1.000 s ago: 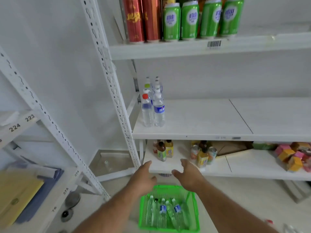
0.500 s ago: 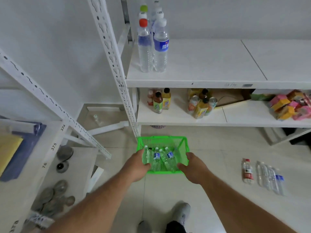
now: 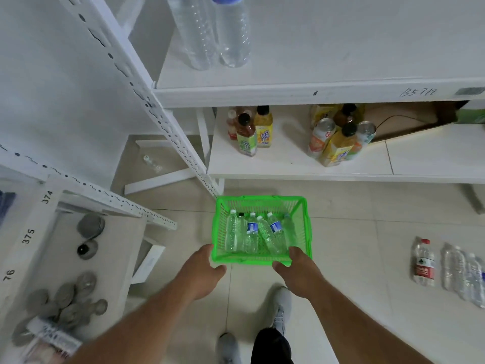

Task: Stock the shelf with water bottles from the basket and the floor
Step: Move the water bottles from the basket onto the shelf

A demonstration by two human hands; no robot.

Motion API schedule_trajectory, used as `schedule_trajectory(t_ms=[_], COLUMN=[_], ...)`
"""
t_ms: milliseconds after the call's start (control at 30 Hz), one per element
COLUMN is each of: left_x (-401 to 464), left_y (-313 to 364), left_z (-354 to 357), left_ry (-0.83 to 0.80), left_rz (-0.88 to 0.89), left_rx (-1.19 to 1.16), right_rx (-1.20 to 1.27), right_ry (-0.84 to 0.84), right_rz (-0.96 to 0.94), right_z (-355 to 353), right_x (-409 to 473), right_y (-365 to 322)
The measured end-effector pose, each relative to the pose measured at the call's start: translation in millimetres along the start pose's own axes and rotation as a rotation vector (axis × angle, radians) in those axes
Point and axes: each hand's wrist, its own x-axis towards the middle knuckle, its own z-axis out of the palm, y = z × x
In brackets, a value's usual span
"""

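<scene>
The green basket (image 3: 262,229) stands on the floor (image 3: 354,232) below the shelf (image 3: 315,95) and holds several water bottles (image 3: 252,232) lying side by side. The left hand (image 3: 202,271) grips its near rim at the 7 o'clock corner, fingers closed on the plastic. The right hand (image 3: 296,269) grips the 5 o'clock corner the same way. More bottles (image 3: 456,269) lie on the floor at 3 o'clock, well apart from the basket. Two bottles (image 3: 210,30) stand upright on the shelf at 12 o'clock.

Both hands (image 3: 252,269) at basket (image 3: 304,232) rim
</scene>
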Motion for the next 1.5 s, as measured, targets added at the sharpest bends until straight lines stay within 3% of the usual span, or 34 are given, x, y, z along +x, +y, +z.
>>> schedule_trajectory(t_ms=[500, 1033, 1500], left_x=[189, 422, 510], left_y=[-29, -150, -177], left_z=[83, 220, 269], left_ry=[0.064, 0.114, 0.247], left_rz=[-0.167, -0.223, -0.383], left_rx=[-0.044, -0.029, 0.026], right_rx=[0.106, 0.149, 0.218], right_ry=[-0.073, -0.04, -0.014], right_rz=[0.052, 0.163, 0.19], right_z=[76, 228, 285], right_x=[189, 432, 529], right_y=[43, 112, 115])
